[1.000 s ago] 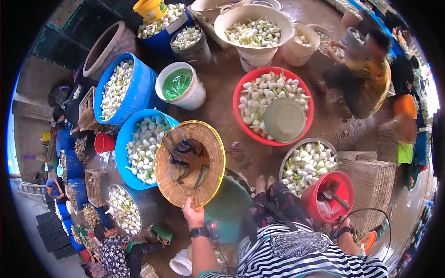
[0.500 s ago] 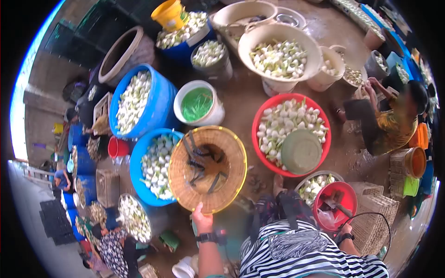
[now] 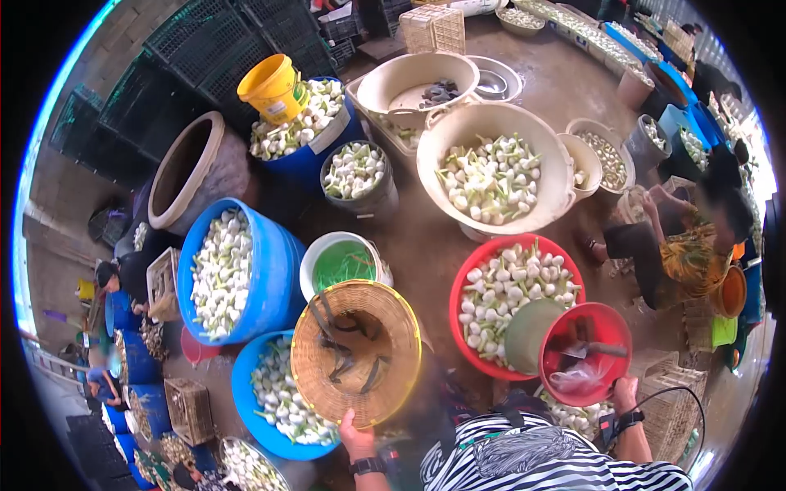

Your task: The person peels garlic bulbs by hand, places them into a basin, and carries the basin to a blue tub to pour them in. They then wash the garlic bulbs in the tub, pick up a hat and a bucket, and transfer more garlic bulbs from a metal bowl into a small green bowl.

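Observation:
My left hand grips the near rim of a round woven basket edged in yellow. Several dark strip-like pieces lie in it; their kind is unclear. My right hand is closed on the lower right rim of a red bucket, tilted so its inside shows. A dark tool with a handle and a clear plastic bag are inside. Behind the bucket, a grey-green pot rests on white, green-stemmed bulbs in a red basin. The basket overlaps a blue tub of bulbs.
Ahead stand a large blue tub, a white bucket with green inside, and a cream basin of bulbs. A person sits at the right. Wicker crates stand beside my right hand. Black crates are stacked far left.
The red bucket has come up and forward in my right hand, now overlapping the red basin and pot. My left hand still holds the basket. The view has tilted upward.

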A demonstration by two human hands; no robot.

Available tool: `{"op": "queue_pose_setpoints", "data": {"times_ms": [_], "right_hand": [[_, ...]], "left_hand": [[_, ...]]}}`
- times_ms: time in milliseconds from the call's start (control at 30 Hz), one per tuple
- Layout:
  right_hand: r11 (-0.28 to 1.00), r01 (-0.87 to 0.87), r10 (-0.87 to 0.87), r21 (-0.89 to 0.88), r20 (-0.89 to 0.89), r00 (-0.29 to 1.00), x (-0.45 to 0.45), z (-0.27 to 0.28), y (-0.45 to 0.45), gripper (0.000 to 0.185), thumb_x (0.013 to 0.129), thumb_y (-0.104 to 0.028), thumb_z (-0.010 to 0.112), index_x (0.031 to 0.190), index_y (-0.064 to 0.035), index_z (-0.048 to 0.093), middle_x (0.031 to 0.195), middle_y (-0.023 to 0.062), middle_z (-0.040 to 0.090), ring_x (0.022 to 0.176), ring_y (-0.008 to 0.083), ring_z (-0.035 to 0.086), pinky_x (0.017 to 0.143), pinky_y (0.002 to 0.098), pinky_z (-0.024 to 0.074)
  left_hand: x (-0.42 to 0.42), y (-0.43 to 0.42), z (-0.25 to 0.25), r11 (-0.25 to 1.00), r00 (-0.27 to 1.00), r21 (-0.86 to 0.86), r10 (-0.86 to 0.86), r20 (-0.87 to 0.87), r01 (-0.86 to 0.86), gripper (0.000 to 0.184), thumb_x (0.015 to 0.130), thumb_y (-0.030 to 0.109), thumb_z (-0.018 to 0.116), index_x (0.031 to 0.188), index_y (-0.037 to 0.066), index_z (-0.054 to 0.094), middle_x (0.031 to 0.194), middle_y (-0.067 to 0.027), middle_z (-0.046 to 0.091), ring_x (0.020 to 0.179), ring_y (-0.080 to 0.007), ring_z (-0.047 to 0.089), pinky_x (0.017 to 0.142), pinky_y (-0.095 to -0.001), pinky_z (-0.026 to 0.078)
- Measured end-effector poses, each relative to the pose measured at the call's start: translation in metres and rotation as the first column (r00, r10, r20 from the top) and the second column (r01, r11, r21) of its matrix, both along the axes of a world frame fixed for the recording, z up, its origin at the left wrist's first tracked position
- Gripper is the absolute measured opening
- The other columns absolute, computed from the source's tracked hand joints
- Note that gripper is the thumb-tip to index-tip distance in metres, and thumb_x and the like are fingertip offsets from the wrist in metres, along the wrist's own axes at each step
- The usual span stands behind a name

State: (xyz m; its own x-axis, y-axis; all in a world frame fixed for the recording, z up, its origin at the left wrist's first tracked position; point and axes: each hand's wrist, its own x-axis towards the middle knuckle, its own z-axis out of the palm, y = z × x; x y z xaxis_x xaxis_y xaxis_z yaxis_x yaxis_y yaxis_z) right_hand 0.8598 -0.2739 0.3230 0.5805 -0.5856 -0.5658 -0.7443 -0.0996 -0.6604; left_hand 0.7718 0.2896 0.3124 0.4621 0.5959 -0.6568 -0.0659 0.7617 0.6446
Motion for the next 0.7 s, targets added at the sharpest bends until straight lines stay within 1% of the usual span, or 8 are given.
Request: {"op": "queue_pose_setpoints", "data": {"times_ms": [67,133,200,267,333,467,600,700], "right_hand": [[0.987,-0.087,0.092,-0.135,0.034,0.995,0.033,-0.002,0.017,0.020,0.065,0.001,0.042,0.068,0.0021,0.061,0.056,0.0073,0.056,0.045,0.0166,0.053,0.040,0.0304,0.0431],[0.949,-0.205,0.198,-0.240,-0.053,0.979,0.103,0.073,0.093,0.017,0.067,0.003,0.042,0.063,0.0018,0.059,0.053,0.0029,0.052,0.047,0.0129,0.050,0.042,0.0288,0.0406],[0.787,-0.387,0.356,-0.481,-0.157,0.921,0.163,0.114,0.127,0.016,0.066,0.005,0.044,0.063,0.0028,0.059,0.052,0.0006,0.050,0.050,0.0067,0.047,0.043,0.0262,0.0392],[0.663,-0.561,0.615,-0.497,-0.067,0.786,0.213,0.139,0.140,0.021,0.061,0.006,0.040,0.066,0.0039,0.061,0.052,0.0059,0.055,0.046,0.0155,0.053,0.044,0.0306,0.0412],[0.735,-0.528,0.568,-0.426,-0.038,0.822,0.272,0.181,0.188,0.021,0.059,0.006,0.039,0.064,0.0042,0.059,0.051,0.0065,0.054,0.047,0.0150,0.052,0.044,0.0302,0.0406],[0.606,-0.698,0.774,-0.381,0.079,0.629,0.381,0.230,0.248,0.018,0.061,0.003,0.038,0.061,0.0034,0.056,0.051,0.0073,0.054,0.047,0.0162,0.051,0.044,0.0308,0.0391],[0.393,-0.533,0.912,-0.749,0.242,0.332,0.501,0.205,0.263,0.017,0.064,-0.002,0.037,0.056,0.0029,0.052,0.050,0.0120,0.052,0.049,0.0206,0.053,0.047,0.0355,0.0409],[0.527,-0.587,0.844,-0.615,0.295,0.449,0.588,0.215,0.309,0.018,0.065,-0.007,0.041,0.058,0.0036,0.054,0.051,0.0146,0.052,0.049,0.0209,0.053,0.047,0.0362,0.0417]], "left_hand": [[0.040,0.035,-0.011,0.999,0.999,-0.021,-0.030,0.018,0.031,0.032,0.078,0.010,0.051,0.106,-0.003,0.051,0.104,-0.0117,0.057,0.095,-0.0241,0.056,0.085,-0.0370,0.046],[0.082,0.068,-0.008,0.996,0.999,-0.070,-0.048,0.010,0.049,0.033,0.076,0.007,0.050,0.107,-0.003,0.050,0.103,-0.0123,0.057,0.095,-0.0252,0.056,0.086,-0.0382,0.045],[0.118,0.097,-0.002,0.995,0.997,-0.073,-0.074,-0.006,0.073,0.035,0.075,0.006,0.050,0.109,-0.004,0.049,0.103,-0.0126,0.057,0.096,-0.0258,0.055,0.086,-0.0388,0.045],[0.134,0.131,-0.014,0.994,0.995,-0.049,-0.096,-0.022,0.094,0.040,0.074,0.003,0.049,0.113,-0.004,0.046,0.105,-0.0131,0.056,0.098,-0.0264,0.055,0.087,-0.0406,0.045],[0.151,0.156,-0.017,0.995,0.996,-0.031,-0.094,-0.007,0.093,0.042,0.074,0.003,0.049,0.115,-0.003,0.044,0.107,-0.0135,0.055,0.098,-0.0269,0.054,0.088,-0.0414,0.044],[0.188,0.184,0.000,0.995,0.996,-0.055,-0.080,0.026,0.081,0.042,0.074,0.003,0.049,0.116,-0.003,0.043,0.110,-0.0136,0.053,0.099,-0.0265,0.054,0.089,-0.0411,0.044],[0.222,0.198,0.016,0.998,0.998,-0.025,-0.052,0.030,0.053,0.042,0.077,0.006,0.048,0.117,-0.004,0.043,0.111,-0.0143,0.053,0.100,-0.0263,0.054,0.089,-0.0404,0.044],[0.241,0.208,0.027,0.998,0.998,-0.043,-0.057,-0.026,0.056,0.043,0.080,0.010,0.046,0.121,-0.003,0.040,0.114,-0.0151,0.051,0.102,-0.0272,0.052,0.089,-0.0414,0.044]]}}
